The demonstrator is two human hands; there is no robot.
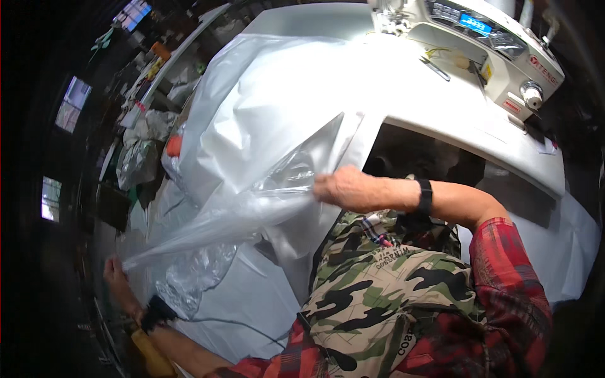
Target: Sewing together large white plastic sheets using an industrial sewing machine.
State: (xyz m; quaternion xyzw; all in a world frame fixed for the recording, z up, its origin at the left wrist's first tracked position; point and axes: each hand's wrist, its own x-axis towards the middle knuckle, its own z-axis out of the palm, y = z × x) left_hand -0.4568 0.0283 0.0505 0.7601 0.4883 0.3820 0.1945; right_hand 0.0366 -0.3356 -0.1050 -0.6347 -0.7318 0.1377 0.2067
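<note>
A sheet of thin translucent plastic (pixel 220 217) is stretched taut between my hands, slanting from lower left up to the middle. At the far left, my left hand (pixel 117 277) grips one end of it, arm reaching outward. My right hand (pixel 346 189) is closed on the other end, in front of my camouflage apron (pixel 384 277). Behind the stretched part, more white sheeting (pixel 233 120) lies spread over the sewing machine table and hangs off its left side. Crumpled clear plastic (pixel 195 277) shows below the stretched edge.
A white sewing machine (pixel 510 57) with a lit panel stands at the upper right. Small thread snips (pixel 435 68) lie on its bed. Dark open space shows under the table's front edge. Bags (pixel 148 145) and a cluttered shelf (pixel 170 69) line the left.
</note>
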